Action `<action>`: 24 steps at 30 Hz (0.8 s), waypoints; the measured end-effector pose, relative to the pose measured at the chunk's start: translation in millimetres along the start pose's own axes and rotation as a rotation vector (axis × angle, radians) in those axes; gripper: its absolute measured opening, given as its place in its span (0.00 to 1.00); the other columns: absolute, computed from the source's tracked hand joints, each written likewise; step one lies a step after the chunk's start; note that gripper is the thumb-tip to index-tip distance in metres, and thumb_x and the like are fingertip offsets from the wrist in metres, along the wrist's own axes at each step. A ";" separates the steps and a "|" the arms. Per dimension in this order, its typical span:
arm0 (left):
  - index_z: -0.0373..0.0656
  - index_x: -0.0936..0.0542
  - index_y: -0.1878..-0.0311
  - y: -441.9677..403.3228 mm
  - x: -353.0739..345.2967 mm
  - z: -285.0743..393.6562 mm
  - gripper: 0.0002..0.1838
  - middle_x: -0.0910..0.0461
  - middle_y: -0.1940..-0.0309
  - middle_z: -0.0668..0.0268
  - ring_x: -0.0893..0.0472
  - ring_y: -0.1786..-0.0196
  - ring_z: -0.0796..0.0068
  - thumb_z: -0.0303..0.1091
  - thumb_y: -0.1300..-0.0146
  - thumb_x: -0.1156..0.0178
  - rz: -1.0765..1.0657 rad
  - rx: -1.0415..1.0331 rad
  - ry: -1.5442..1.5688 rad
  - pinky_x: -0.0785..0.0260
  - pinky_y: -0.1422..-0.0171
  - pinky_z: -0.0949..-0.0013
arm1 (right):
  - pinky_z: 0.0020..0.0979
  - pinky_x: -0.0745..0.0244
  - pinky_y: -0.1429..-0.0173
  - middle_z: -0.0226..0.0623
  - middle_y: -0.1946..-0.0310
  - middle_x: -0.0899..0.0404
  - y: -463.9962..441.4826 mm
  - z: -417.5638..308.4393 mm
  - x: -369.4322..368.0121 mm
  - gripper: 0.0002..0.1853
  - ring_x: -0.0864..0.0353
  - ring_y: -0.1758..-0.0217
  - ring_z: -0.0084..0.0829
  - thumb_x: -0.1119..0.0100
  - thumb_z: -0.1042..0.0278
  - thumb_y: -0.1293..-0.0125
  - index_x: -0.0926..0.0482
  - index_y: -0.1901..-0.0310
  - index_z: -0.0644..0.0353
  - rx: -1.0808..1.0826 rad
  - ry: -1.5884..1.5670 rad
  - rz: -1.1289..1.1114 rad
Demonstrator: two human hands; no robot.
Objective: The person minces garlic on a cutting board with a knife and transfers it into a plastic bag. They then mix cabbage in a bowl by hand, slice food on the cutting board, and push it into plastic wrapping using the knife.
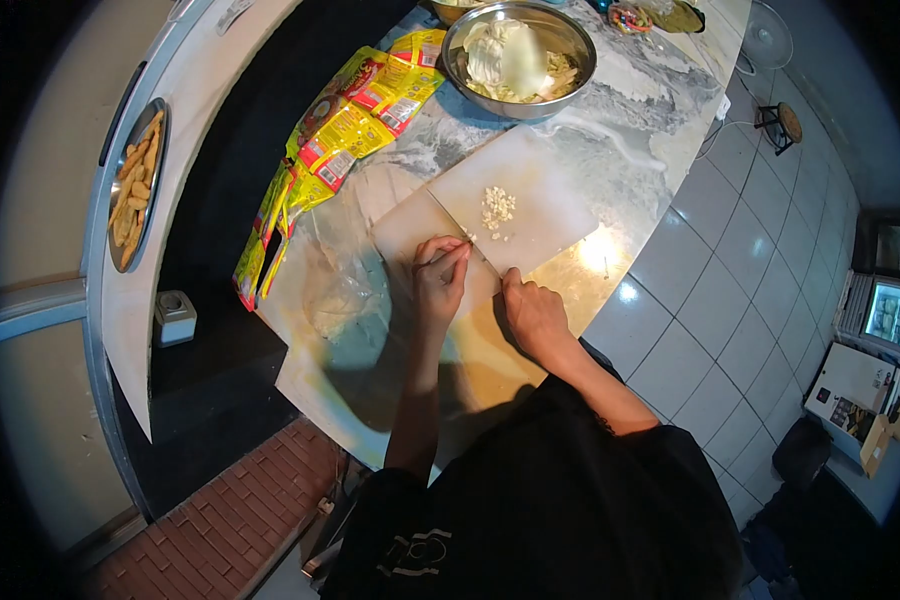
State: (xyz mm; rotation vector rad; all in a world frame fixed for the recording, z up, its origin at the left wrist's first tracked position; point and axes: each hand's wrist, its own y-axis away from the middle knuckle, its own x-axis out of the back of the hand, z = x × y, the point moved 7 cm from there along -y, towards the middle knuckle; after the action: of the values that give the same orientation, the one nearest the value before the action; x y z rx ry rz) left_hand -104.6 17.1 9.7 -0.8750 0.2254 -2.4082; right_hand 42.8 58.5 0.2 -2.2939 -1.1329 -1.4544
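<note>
I observe two bare hands at work near the centre of the frame, over a pale cutting board (550, 190) on the marbled surface (630, 130). The right hand (538, 318) has its fingers closed around the handle of a knife (484, 259), whose thin blade runs diagonally toward the upper left. The left hand (440, 280) has its fingertips drawn together beside the blade; I cannot tell whether they grip a piece. Chopped pale pieces (498, 206) lie on the board, just above the hands. A metal bowl (515, 107) holding pale food stands at upper centre. Yellow-and-red packets (342, 135) lie to its left, and a clear plastic bag (338, 300) lies left of the board. I note a tray (163, 112) of long golden-brown pieces (133, 195) at far left.
</note>
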 end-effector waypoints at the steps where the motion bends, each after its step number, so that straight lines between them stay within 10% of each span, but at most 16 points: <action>1: 0.37 0.13 0.59 0.7 0.1 -0.1 0.08 0.18 0.61 0.62 0.19 0.58 0.66 0.19 0.41 0.34 0.000 0.002 -0.001 0.27 0.53 0.66 | 0.47 0.19 0.68 0.56 0.75 0.17 0.1 0.7 -1.5 0.06 0.14 0.71 0.52 0.49 0.71 0.33 0.30 0.62 0.66 0.002 0.012 0.001; 24: 0.38 0.14 0.56 0.1 -0.1 -0.3 0.09 0.18 0.59 0.61 0.19 0.54 0.62 0.23 0.40 0.33 -0.002 0.041 -0.051 0.27 0.49 0.63 | 0.48 0.22 0.70 0.55 0.78 0.19 3.9 1.1 9.4 0.09 0.16 0.74 0.54 0.48 0.67 0.30 0.31 0.62 0.66 0.055 -0.062 0.063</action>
State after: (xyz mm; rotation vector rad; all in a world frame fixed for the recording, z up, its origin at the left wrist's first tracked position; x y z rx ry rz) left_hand -104.7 17.1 9.4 -0.9165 0.1551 -2.3805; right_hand 48.3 61.1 8.3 -2.3298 -1.0930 -1.3221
